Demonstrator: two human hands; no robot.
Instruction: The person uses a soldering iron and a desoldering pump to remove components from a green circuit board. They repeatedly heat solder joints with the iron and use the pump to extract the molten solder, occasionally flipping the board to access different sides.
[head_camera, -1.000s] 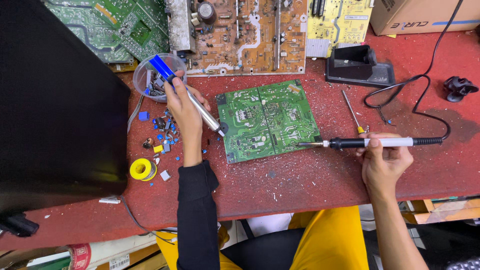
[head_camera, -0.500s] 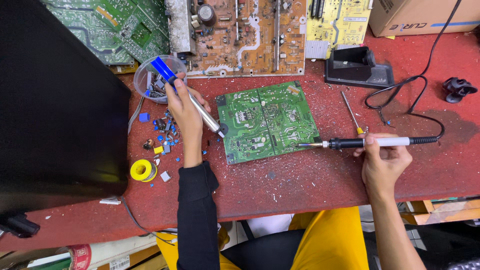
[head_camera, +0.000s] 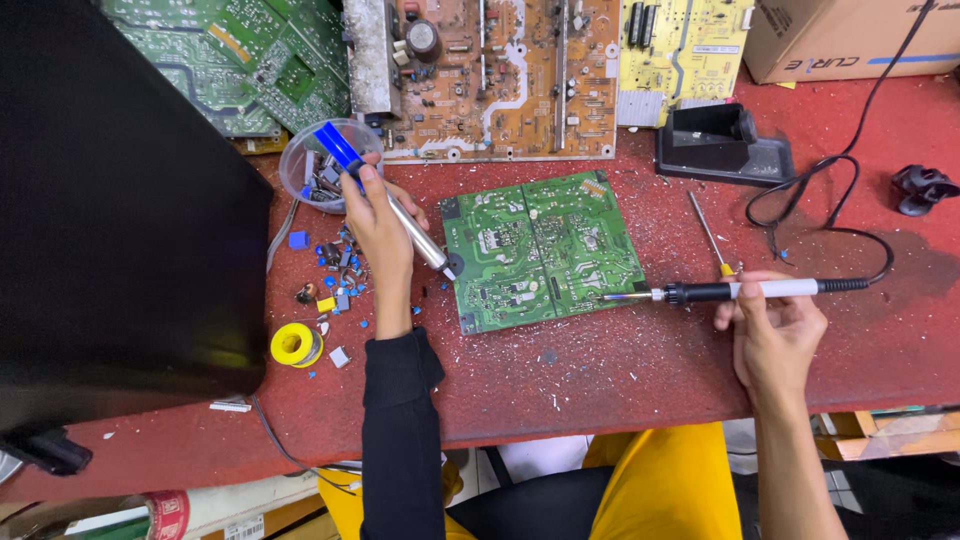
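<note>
A green circuit board (head_camera: 541, 248) lies flat on the red workbench (head_camera: 620, 370). My left hand (head_camera: 380, 225) grips a blue and silver desoldering pump (head_camera: 395, 205), with its tip at the board's left edge. My right hand (head_camera: 775, 330) holds a soldering iron (head_camera: 740, 290) by its white and black handle. The iron's tip rests at the board's right edge.
A black panel (head_camera: 120, 220) covers the left. Larger circuit boards (head_camera: 480, 70) lie at the back. A clear cup of parts (head_camera: 315, 170), loose components (head_camera: 335, 270), a yellow solder spool (head_camera: 295, 345), a black iron stand (head_camera: 720, 140), a screwdriver (head_camera: 710, 235) and a cardboard box (head_camera: 850, 35) surround the work.
Nothing has clearly moved; both hands hold their tools at the board's edges as before.
</note>
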